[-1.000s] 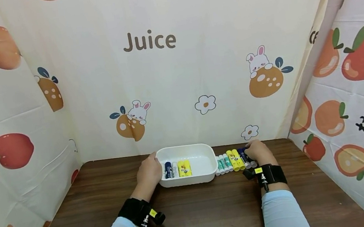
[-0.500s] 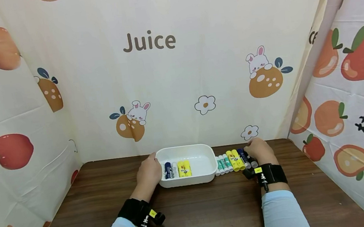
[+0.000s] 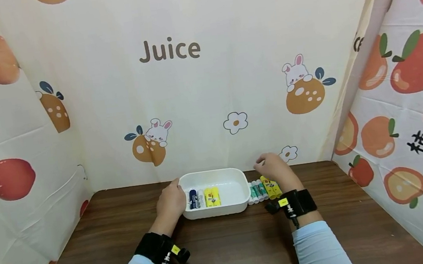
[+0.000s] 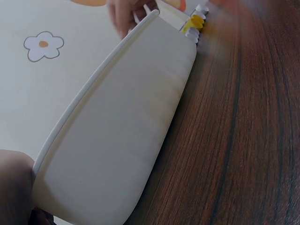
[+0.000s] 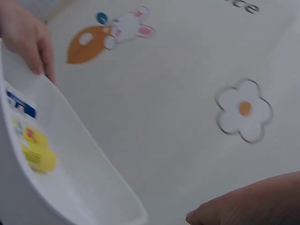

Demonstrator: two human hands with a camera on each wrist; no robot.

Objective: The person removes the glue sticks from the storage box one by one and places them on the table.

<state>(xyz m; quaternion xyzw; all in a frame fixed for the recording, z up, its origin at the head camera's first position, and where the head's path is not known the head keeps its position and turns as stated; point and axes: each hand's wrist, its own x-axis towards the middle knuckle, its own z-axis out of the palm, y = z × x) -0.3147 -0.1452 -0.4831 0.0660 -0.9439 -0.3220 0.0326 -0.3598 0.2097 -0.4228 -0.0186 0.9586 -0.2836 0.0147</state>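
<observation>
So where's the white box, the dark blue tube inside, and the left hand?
White box (image 3: 216, 212), head view, front wall
Dark blue tube (image 3: 193, 199), head view, its middle
Left hand (image 3: 171, 201), head view, its back

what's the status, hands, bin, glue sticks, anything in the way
Left hand grips white bin at left end. Right hand hovers near bin's right end, hold unclear. Glue sticks both inside and beside it. Bin's opening looks unblocked.

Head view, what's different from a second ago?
The right hand has left the right end of the row of tubes and moved up and leftward, toward the white bin; whether it carries a tube is unclear. The left hand still grips the bin's left end; the tubes inside look unchanged.
</observation>
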